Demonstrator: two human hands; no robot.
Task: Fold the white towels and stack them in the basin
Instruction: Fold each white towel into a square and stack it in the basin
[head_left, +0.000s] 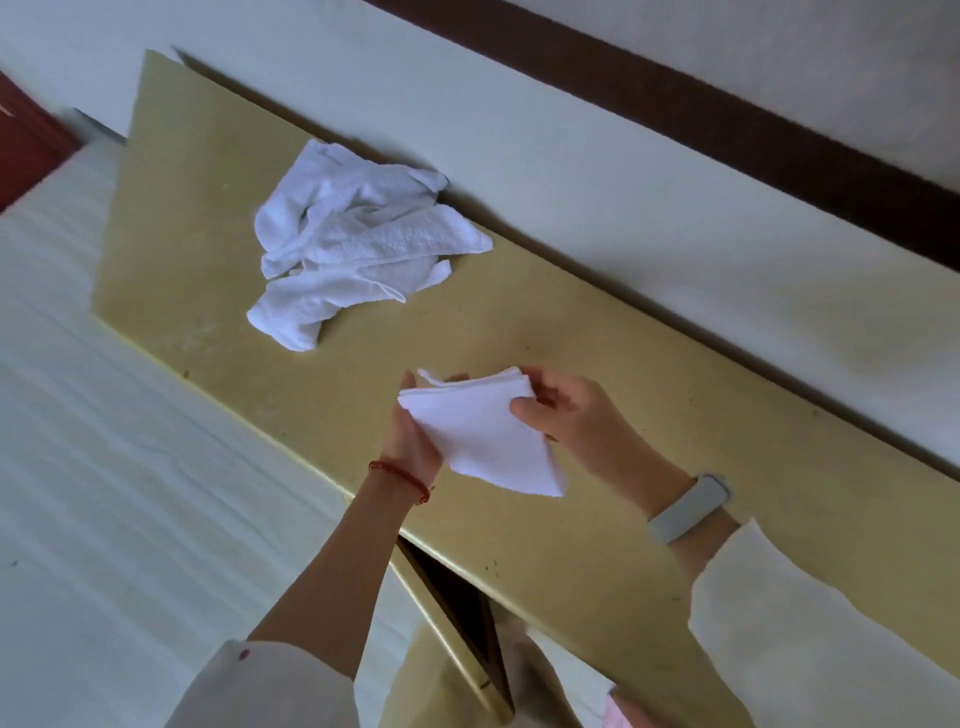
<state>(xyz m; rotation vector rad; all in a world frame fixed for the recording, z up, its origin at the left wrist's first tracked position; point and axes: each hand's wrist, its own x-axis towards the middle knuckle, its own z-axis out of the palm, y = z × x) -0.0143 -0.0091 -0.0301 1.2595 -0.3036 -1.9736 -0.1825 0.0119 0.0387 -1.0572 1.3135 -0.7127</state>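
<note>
A small folded white towel (480, 434) is held above the yellow tabletop (597, 467) between both hands. My left hand (415, 441) supports it from beneath on the left, fingers behind the cloth. My right hand (566, 410) pinches its upper right edge with thumb on top. A heap of crumpled white towels (348, 239) lies on the table further back to the left. No basin is in view.
The table runs along a pale wall (623, 171) with a dark band above. A white ribbed surface (104, 441) lies left of the table. An open gap under the table's front edge (452, 603) shows near my arms.
</note>
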